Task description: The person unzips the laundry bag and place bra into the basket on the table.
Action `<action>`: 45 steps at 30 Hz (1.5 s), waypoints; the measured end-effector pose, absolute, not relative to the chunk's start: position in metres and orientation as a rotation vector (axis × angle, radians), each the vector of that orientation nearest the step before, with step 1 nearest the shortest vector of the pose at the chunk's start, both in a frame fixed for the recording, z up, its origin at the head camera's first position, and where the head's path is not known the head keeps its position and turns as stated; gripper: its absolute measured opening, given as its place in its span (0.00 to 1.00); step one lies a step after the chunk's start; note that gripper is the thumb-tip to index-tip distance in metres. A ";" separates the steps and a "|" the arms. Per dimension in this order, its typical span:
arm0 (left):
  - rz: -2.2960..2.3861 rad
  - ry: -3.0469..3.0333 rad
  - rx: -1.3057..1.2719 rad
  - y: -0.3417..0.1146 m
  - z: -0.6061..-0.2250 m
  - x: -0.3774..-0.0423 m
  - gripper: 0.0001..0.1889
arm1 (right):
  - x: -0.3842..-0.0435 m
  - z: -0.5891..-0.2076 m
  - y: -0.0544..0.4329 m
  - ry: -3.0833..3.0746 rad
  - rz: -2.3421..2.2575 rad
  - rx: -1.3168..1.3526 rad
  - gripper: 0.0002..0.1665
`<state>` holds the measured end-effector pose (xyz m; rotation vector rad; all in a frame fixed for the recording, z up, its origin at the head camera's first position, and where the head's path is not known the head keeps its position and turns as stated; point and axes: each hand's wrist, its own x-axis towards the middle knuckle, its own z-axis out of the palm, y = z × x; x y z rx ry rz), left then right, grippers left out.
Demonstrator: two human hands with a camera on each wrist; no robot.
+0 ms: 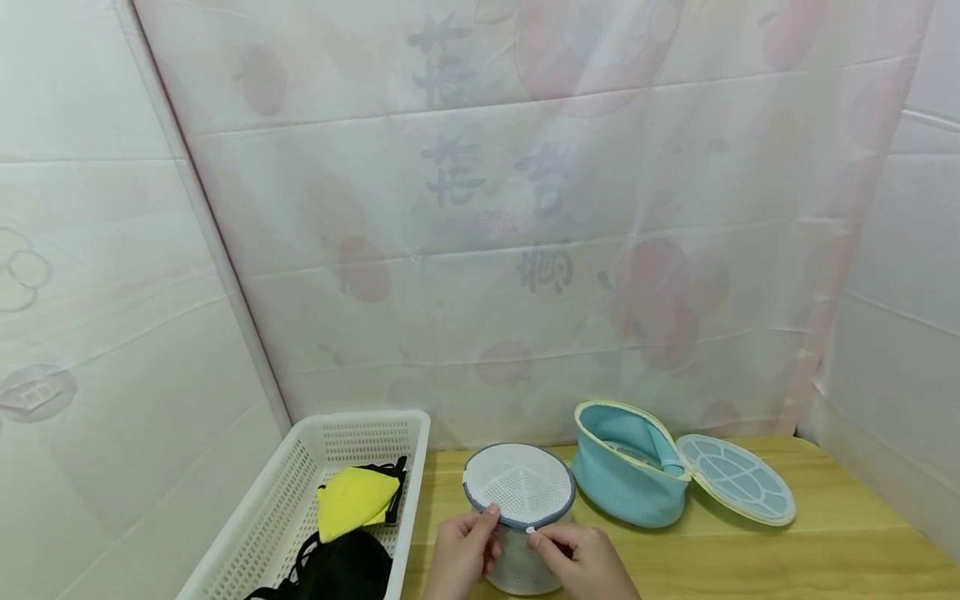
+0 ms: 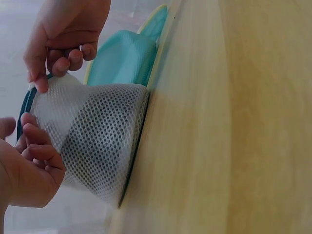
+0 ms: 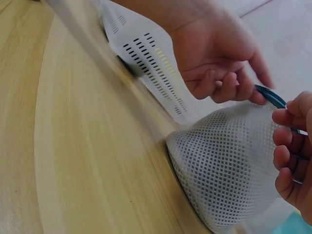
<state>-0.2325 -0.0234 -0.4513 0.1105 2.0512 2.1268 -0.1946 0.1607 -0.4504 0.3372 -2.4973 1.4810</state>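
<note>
A round white mesh laundry bag point(image 1: 522, 571) with a dark blue zipped rim stands upright on the wooden table in front of me. Its flat mesh lid point(image 1: 517, 482) lies over the top. My left hand point(image 1: 461, 554) pinches the rim at the front between thumb and fingers. Just to the right, my right hand point(image 1: 587, 562) pinches the rim beside the small white zip pull point(image 1: 531, 530). In the left wrist view the bag's mesh side point(image 2: 105, 131) bulges and its base rests on the table. Whether anything is inside is hard to tell.
A white slotted basket point(image 1: 300, 442) on the left holds a yellow bra cup point(image 1: 352, 500) and a black bra point(image 1: 348, 571). Behind to the right stands a teal bag point(image 1: 630, 492), its round lid point(image 1: 738, 479) folded open onto the wooden table point(image 1: 750, 567). Printed curtains hang behind.
</note>
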 end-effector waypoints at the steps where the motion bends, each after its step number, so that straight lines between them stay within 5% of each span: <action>1: 2.106 2.053 0.129 -0.022 -0.450 -0.231 0.22 | -0.195 -0.451 0.161 -2.491 1.478 0.343 0.12; 45: 2.344 2.031 -0.217 -0.037 -0.451 -0.246 0.18 | -0.193 -0.444 0.162 -2.542 1.537 0.300 0.12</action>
